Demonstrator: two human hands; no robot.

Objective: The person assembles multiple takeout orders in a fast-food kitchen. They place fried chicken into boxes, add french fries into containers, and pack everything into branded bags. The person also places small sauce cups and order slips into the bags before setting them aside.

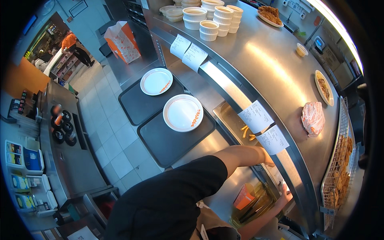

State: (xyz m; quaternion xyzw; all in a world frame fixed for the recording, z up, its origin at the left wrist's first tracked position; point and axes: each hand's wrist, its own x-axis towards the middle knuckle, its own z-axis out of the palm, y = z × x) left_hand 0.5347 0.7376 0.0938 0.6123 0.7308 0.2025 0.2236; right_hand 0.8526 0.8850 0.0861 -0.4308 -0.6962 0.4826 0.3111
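Observation:
My left arm, in a black sleeve, reaches right under the metal shelf. My left hand is near the hanging receipts, and its fingers are mostly hidden by the shelf edge. Lower down, my right hand has its fingers closed at the edge of a pale, flat thing whose kind I cannot make out. Beside my right forearm, an orange carton leans in an amber see-through bin. Left of the shelf edge, a few fries lie in a metal pan.
Two white plates rest on dark trays. The shelf above holds stacked cups, a wrapped food item and an oval dish. A wire basket contains fried pieces. An orange-and-white bag stands at the back.

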